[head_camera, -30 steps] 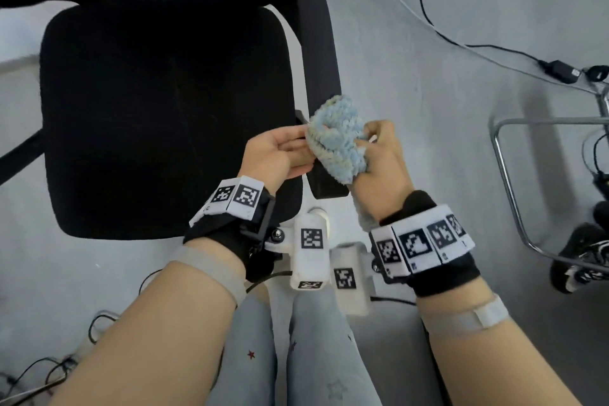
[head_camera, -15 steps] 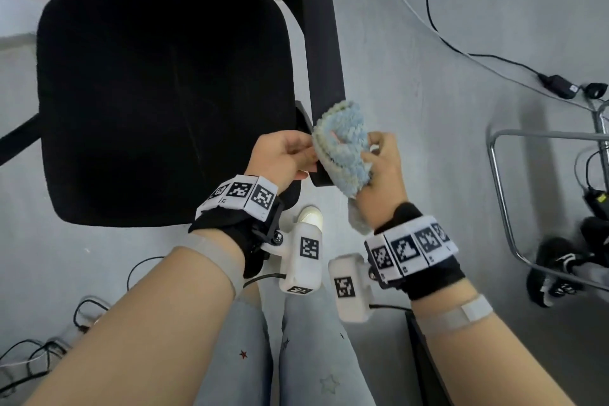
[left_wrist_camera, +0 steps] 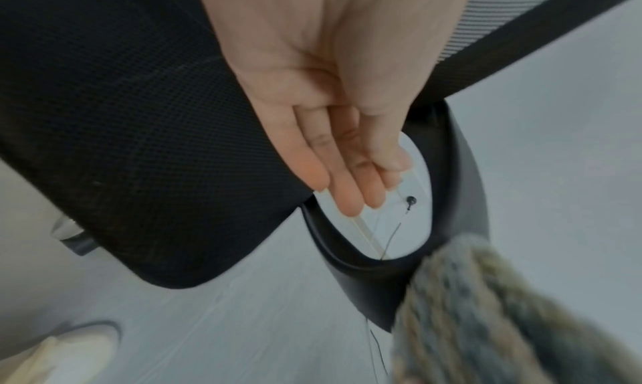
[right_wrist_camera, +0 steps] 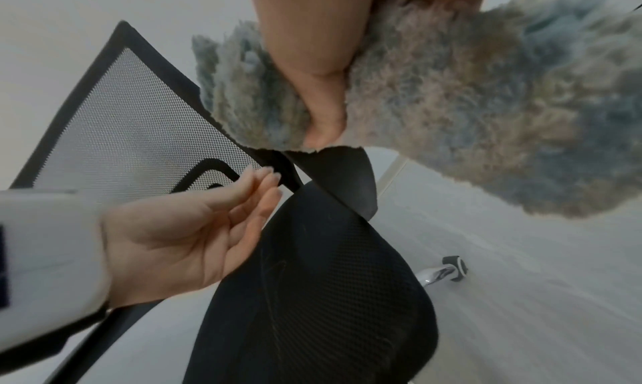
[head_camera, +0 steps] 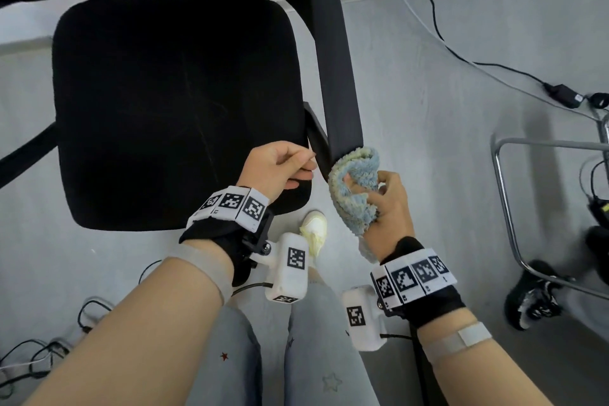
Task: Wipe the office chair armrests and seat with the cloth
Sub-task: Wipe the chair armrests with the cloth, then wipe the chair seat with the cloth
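Note:
A black office chair stands before me, its mesh seat (head_camera: pixel 171 102) in the middle of the head view and its right armrest (head_camera: pixel 333 53) running down toward my hands. My right hand (head_camera: pixel 379 204) grips a fluffy blue and cream cloth (head_camera: pixel 354 188) (right_wrist_camera: pixel 469 101) bunched at the armrest's near end. The cloth (left_wrist_camera: pixel 486 316) touches that tip. My left hand (head_camera: pixel 283 168) (left_wrist_camera: pixel 347 170) hovers empty over the seat's front right corner, fingers straight and relaxed, beside the armrest support.
Cables (head_camera: pixel 461 59) and a power adapter (head_camera: pixel 563 95) lie on the grey floor at right. A chrome frame (head_camera: pixel 514 224) and dark shoes (head_camera: pixel 534 300) stand at far right. More wires (head_camera: pixel 39 349) lie at lower left. My foot (head_camera: pixel 313 234) is under the seat's front edge.
The left hand has let go of the cloth and drawn apart from it. The right hand has carried the cloth down to the near end of the right armrest.

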`<action>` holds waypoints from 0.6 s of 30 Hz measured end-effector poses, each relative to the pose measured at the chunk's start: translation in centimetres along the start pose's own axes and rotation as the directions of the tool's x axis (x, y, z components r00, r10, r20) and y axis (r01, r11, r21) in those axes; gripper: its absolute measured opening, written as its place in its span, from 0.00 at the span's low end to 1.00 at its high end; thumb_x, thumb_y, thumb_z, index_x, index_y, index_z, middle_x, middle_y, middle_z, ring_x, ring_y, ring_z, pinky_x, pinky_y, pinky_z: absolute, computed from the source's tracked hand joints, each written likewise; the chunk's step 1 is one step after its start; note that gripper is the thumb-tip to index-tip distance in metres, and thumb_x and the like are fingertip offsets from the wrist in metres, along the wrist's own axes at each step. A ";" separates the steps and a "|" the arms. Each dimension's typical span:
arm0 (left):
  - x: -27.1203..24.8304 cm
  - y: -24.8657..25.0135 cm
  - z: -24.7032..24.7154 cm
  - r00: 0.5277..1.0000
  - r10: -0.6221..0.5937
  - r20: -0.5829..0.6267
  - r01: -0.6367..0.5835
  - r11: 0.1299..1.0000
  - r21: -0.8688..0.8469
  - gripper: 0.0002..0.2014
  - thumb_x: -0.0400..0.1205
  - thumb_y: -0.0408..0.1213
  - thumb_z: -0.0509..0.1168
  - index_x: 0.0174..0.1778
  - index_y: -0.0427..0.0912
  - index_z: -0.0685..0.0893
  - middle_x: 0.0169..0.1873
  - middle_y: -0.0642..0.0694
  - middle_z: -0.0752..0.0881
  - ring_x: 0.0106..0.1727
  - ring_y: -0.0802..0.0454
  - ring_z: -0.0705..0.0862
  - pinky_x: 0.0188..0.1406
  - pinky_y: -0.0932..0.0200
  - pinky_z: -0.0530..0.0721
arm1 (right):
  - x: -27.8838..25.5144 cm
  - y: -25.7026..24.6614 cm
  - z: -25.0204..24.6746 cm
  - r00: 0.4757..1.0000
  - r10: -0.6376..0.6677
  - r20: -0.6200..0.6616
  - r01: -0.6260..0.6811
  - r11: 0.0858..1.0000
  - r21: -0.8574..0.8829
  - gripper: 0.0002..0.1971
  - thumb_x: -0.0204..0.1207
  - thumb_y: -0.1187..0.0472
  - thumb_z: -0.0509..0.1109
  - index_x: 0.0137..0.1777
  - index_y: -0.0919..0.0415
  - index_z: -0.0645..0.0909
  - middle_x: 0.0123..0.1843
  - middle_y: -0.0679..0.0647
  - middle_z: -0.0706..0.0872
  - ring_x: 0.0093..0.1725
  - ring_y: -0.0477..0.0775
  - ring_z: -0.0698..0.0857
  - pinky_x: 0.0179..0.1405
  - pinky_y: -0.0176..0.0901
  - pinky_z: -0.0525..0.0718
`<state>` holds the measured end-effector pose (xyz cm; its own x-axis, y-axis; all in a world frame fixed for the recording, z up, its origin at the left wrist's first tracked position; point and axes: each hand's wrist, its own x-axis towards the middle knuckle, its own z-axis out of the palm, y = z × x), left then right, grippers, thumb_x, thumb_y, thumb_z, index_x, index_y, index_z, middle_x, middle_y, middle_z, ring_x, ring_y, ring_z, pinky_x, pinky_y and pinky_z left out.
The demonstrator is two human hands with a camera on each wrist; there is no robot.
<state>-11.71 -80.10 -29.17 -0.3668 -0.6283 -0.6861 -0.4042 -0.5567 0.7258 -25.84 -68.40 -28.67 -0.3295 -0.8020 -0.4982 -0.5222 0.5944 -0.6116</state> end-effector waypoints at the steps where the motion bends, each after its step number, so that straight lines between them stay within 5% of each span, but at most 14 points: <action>1: -0.2 -0.6 -0.8 1.000 -0.015 -0.017 0.015 1.000 -0.004 0.06 0.81 0.38 0.62 0.42 0.49 0.85 0.39 0.53 0.88 0.38 0.63 0.88 0.39 0.69 0.86 | -0.2 -0.3 0.2 0.987 0.146 0.069 -0.151 0.986 0.068 0.11 0.63 0.48 0.72 0.45 0.32 0.80 0.64 0.62 0.75 0.60 0.65 0.77 0.59 0.60 0.81; 4: -0.8 -2.7 -3.9 0.996 -0.059 -0.062 0.058 0.998 -0.006 0.07 0.81 0.38 0.62 0.42 0.51 0.84 0.40 0.54 0.88 0.41 0.63 0.88 0.43 0.65 0.85 | -2.1 2.1 2.3 0.913 0.401 0.080 -0.395 0.915 -0.075 0.09 0.72 0.67 0.64 0.51 0.64 0.82 0.64 0.62 0.73 0.60 0.66 0.76 0.59 0.52 0.78; 6: -0.9 -4.0 -7.0 0.995 -0.047 -0.085 0.049 0.999 0.020 0.08 0.81 0.36 0.62 0.42 0.53 0.84 0.41 0.54 0.88 0.43 0.62 0.87 0.46 0.63 0.85 | -3.4 1.9 3.6 0.907 0.419 0.047 -0.415 0.907 -0.066 0.03 0.72 0.69 0.65 0.42 0.63 0.79 0.59 0.63 0.76 0.55 0.67 0.81 0.52 0.48 0.79; 9: -1.4 -6.2 -12.6 0.987 -0.039 -0.156 0.056 0.993 0.108 0.07 0.78 0.33 0.66 0.48 0.50 0.84 0.45 0.51 0.87 0.50 0.54 0.85 0.54 0.56 0.84 | -3.5 -0.3 6.9 0.877 0.480 -0.019 -0.475 0.873 0.106 0.14 0.72 0.70 0.68 0.34 0.53 0.68 0.57 0.66 0.79 0.51 0.65 0.82 0.48 0.48 0.79; 12: -1.6 -8.0 -19.1 0.958 -0.007 -0.288 0.084 0.963 0.256 0.20 0.75 0.30 0.69 0.63 0.43 0.79 0.63 0.43 0.80 0.62 0.51 0.80 0.67 0.53 0.77 | -2.0 -3.8 10.5 0.872 0.487 -0.046 -0.468 0.858 0.212 0.04 0.74 0.67 0.69 0.42 0.65 0.76 0.61 0.68 0.79 0.48 0.61 0.81 0.46 0.45 0.75; 15: -0.7 -9.2 -24.9 0.904 0.069 -0.422 0.110 0.916 0.385 0.32 0.72 0.31 0.72 0.72 0.43 0.71 0.76 0.38 0.63 0.76 0.46 0.66 0.78 0.52 0.65 | 0.3 -6.2 14.3 0.904 0.423 -0.068 -0.400 0.891 0.216 0.09 0.73 0.61 0.69 0.46 0.69 0.79 0.61 0.71 0.77 0.44 0.56 0.78 0.43 0.39 0.71; 18: 1.2 -10.7 -29.0 0.866 -0.004 -0.500 0.224 0.897 0.382 0.41 0.72 0.32 0.73 0.79 0.42 0.61 0.81 0.37 0.52 0.82 0.44 0.57 0.81 0.54 0.57 | 2.7 -7.7 16.8 0.911 0.389 -0.138 -0.359 0.912 0.200 0.11 0.75 0.63 0.68 0.51 0.72 0.80 0.64 0.70 0.73 0.46 0.54 0.75 0.42 0.33 0.70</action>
<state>16.53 -90.65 -36.29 0.1027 -0.8138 -0.5721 -0.7644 -0.4326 0.4781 -9.53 -74.16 -35.61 -0.6120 -0.5071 -0.6068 -0.2001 0.8417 -0.5016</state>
